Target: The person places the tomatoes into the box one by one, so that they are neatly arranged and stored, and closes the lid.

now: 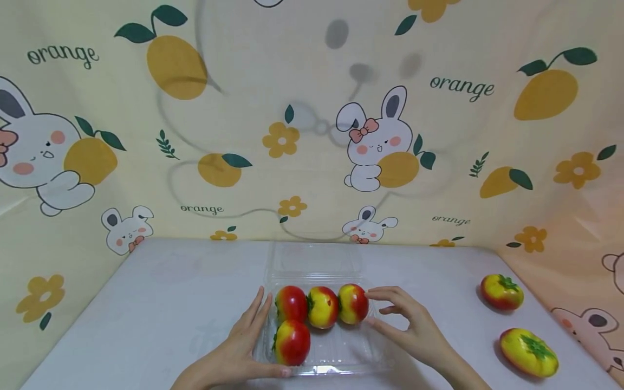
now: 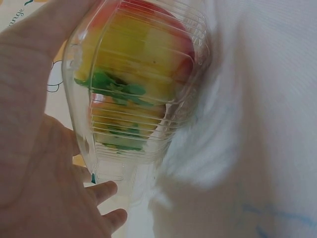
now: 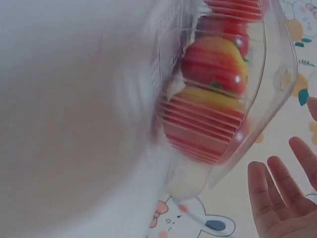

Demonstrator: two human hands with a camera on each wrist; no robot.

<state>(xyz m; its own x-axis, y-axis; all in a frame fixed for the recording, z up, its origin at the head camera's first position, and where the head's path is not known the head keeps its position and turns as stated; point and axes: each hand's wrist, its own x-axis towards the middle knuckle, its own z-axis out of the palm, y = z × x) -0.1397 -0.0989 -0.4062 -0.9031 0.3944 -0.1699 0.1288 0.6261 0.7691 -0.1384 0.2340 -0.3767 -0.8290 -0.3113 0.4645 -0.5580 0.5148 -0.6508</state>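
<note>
A clear plastic clamshell box (image 1: 341, 346) lies with its lid (image 1: 314, 260) folded back. Three red-and-yellow persimmon-like fruits stand in a row along its back, the rightmost fruit (image 1: 353, 304) near the right wall. Another such fruit (image 1: 292, 342) sits at the front left. My left hand (image 1: 234, 346) rests along the box's left side, fingers extended and thumb at the front edge. Beside the rightmost fruit is my right hand (image 1: 414, 325), fingers spread and nothing gripped; whether a fingertip touches the fruit, I cannot tell. In the left wrist view, green leaves (image 2: 116, 89) show through the wall.
Two more fruits lie on the white table at the right: a red-and-yellow one (image 1: 502, 292) farther back and a yellower one (image 1: 528, 353) nearer. Behind the table (image 1: 161, 303) hangs a cloth (image 1: 312, 70) printed with rabbits and oranges.
</note>
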